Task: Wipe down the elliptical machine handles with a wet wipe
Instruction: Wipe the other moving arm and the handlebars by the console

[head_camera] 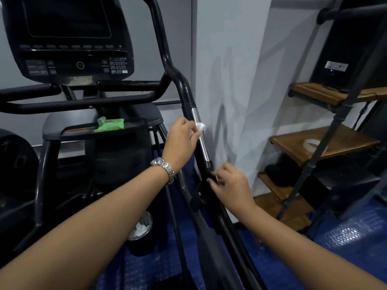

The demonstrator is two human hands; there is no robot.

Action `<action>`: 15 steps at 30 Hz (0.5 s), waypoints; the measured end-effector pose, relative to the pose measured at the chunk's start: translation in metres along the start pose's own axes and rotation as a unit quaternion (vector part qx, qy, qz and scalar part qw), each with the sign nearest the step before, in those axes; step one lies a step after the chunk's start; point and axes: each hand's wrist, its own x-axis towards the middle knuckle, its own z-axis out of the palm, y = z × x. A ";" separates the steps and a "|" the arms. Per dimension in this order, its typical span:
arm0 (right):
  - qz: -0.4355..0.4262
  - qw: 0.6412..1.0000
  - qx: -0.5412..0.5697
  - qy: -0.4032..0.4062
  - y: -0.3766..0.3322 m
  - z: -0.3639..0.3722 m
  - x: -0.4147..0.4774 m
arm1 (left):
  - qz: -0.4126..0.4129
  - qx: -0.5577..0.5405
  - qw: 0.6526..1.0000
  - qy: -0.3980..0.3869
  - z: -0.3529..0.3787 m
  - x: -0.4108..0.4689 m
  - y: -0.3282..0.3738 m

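Observation:
The black right handle (pixel 184 88) of the elliptical runs from upper left down to the middle, with a shiny metal sensor strip (pixel 203 145) on it. My left hand (pixel 181 141) presses a small white wet wipe (pixel 200 126) against the upper part of that strip. My right hand (pixel 232 185) holds the black bar just below the strip, fingers curled on it. A silver watch sits on my left wrist.
The console (pixel 67 38) stands at upper left above the fixed black handlebars (pixel 83 101). A green wipe packet (pixel 110 124) lies on the machine's tray. A bin with used wipes (pixel 141 229) stands on the blue floor. Wooden shelves (pixel 322 143) stand to the right of the white wall corner.

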 end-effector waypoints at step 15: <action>0.207 0.973 0.064 -0.076 -0.014 -0.005 0.036 | 0.049 -0.004 0.998 -0.032 0.020 -0.051 0.000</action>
